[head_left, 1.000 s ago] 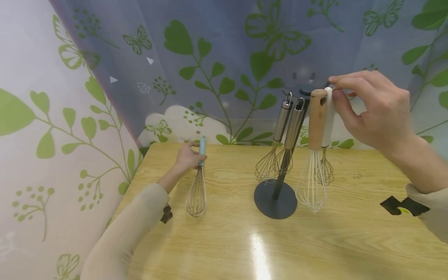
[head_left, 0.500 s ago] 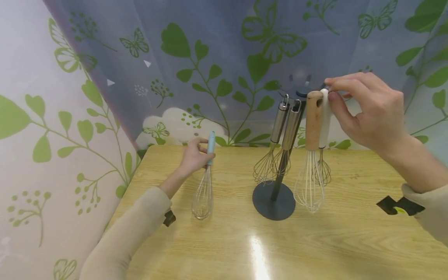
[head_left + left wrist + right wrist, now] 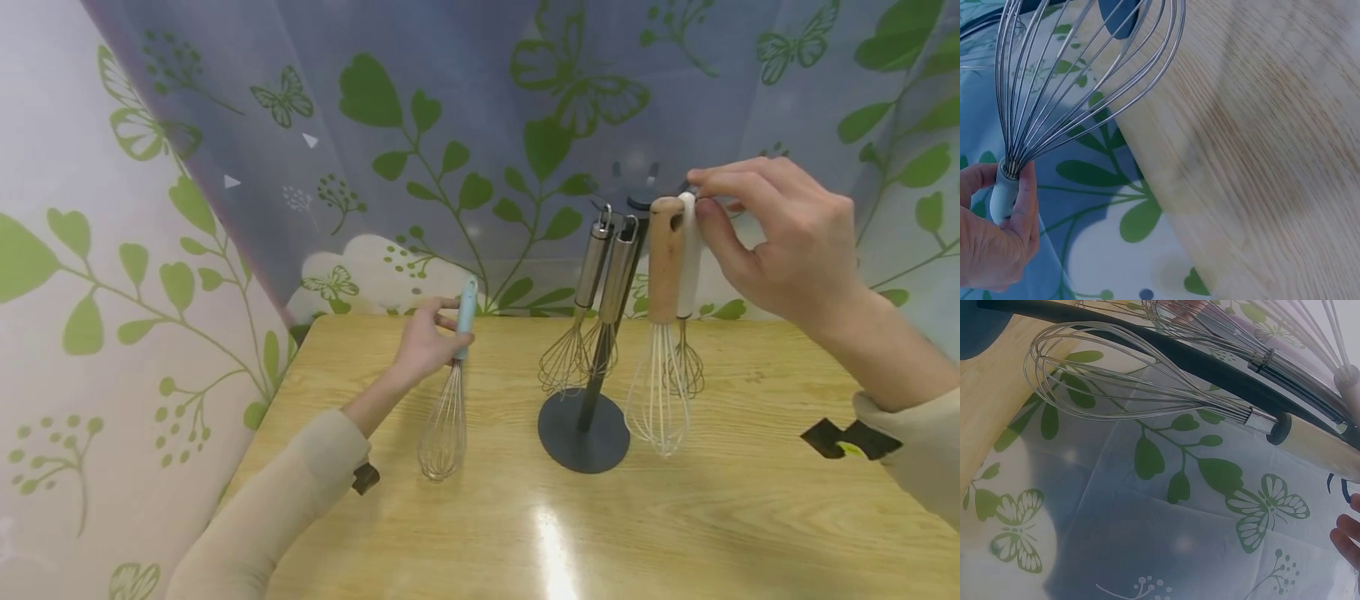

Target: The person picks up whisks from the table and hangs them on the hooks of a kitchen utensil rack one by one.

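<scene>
In the head view my left hand [image 3: 429,340] grips a whisk by its light blue handle [image 3: 466,318], its wire head [image 3: 444,433] hanging down above the table. The left wrist view shows thumb and fingers round that handle [image 3: 1004,197], just below the wires. To the right, my right hand [image 3: 787,237] pinches with thumb and forefinger at the top of a white-handled whisk [image 3: 688,267], by a hook tip of the black stand [image 3: 583,433]. A wooden-handled whisk [image 3: 664,262] hangs in front of it. In the right wrist view, only some fingertips [image 3: 1347,537] show.
Two whisks with steel handles, one [image 3: 592,267] beside the other [image 3: 618,271], hang on the stand's left side. The stand's round base rests on the wood-grain table [image 3: 450,533]. Behind the table hangs a blue cloth [image 3: 450,75] with green leaves and butterflies.
My left hand has moved right, towards the stand, with the blue-handled whisk. The right hand keeps its place at the white handle's top while the whole view shifts slightly.
</scene>
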A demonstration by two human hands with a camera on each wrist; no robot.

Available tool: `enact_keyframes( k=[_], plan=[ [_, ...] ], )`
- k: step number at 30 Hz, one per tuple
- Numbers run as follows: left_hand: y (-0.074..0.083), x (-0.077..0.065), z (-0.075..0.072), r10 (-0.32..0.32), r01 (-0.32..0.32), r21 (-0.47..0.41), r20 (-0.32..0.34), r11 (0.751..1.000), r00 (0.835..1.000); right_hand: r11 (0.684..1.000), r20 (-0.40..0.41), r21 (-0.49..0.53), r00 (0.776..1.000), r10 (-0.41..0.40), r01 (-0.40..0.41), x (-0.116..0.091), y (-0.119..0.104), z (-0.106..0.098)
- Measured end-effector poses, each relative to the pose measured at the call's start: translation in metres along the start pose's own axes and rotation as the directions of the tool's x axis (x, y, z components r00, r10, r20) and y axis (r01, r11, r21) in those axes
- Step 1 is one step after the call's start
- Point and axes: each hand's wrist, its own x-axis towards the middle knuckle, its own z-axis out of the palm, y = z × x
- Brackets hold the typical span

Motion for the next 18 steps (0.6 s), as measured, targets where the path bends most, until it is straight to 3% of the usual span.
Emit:
enact_keyframes(
  k=[18],
  plan=[
    [0.028, -0.010, 0.010, 0.131, -0.131, -0.009, 0.000, 0.991, 0.991, 1.000, 0.012, 0.002, 1.000, 0.002, -0.002, -0.001, 0.000, -0.001]
  ],
)
